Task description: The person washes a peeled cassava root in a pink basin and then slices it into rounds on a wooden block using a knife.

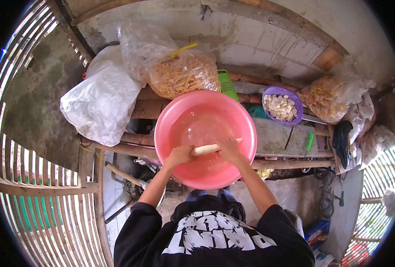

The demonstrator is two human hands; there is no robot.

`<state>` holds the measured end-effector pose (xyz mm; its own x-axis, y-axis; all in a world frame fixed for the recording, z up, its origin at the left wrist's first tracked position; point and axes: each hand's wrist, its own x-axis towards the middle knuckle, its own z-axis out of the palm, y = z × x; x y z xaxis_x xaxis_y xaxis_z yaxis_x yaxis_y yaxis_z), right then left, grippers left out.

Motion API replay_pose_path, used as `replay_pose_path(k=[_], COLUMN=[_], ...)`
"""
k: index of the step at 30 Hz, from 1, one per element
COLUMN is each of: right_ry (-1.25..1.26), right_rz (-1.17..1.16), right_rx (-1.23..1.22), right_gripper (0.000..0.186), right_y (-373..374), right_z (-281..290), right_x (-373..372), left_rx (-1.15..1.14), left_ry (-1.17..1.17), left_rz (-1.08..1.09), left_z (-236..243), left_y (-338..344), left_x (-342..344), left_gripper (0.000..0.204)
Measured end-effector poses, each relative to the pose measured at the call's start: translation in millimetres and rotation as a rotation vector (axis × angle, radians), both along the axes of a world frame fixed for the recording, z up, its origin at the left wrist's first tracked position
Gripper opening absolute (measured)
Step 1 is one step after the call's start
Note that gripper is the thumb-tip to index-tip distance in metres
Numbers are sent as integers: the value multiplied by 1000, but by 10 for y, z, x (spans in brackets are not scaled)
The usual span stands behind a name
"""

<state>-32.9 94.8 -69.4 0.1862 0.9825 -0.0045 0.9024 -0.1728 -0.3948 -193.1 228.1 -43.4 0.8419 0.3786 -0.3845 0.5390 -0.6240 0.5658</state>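
Note:
A long, pale, peeled root (205, 149) lies crosswise over a large pink basin (162, 118) that holds clear water. My left hand (180, 155) is closed round its left end. Toward the other end, my right hand (229, 149) grips it too, and a thin tip sticks out past those fingers. The root tilts slightly, its right end farther from me. Both hands are inside the basin's rim; whether the root touches the water I cannot tell.
The basin rests on a wood and bamboo bench (286, 164). Behind it are a bag of fried sticks (184, 75) and a green slicer (227, 86). Rightward are a purple basket (266, 113) of pale slices, a green-handled knife (310, 141) and another snack bag (326, 98). A white sack (99, 102) sits left.

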Motion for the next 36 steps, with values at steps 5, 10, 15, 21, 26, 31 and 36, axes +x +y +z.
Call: replay_pose_path(k=[5,10,15,21,26,31,36], right_ry=[-48,179,-6,-117,65,158,510], right_rz=[-67,38,-125,110,-81,-163,-76], right_rx=[-52,169,-232,167,31,54,330], right_gripper=[28,20,17,18,35,48,44], right_y=[60,78,-124,169,7,65,130], right_z=[-31,-97,92,2,137,582,492], right_x=[21,-160,242,-219,115,15,-241], left_rx=[110,119,149,126,150,-397,-667], left_ry=[-4,-323,15,-215,-68,-563,-1305], left_rz=[73,56,136,66,142,407,572], left_z=[-174,-283,-8,-176,246,477,599], left_y=[32,-231,-154,-280,20,22,-247], left_x=[2,66,-80,73,-84,93,368], left_gripper=[33,28,26,39,37,29,22])
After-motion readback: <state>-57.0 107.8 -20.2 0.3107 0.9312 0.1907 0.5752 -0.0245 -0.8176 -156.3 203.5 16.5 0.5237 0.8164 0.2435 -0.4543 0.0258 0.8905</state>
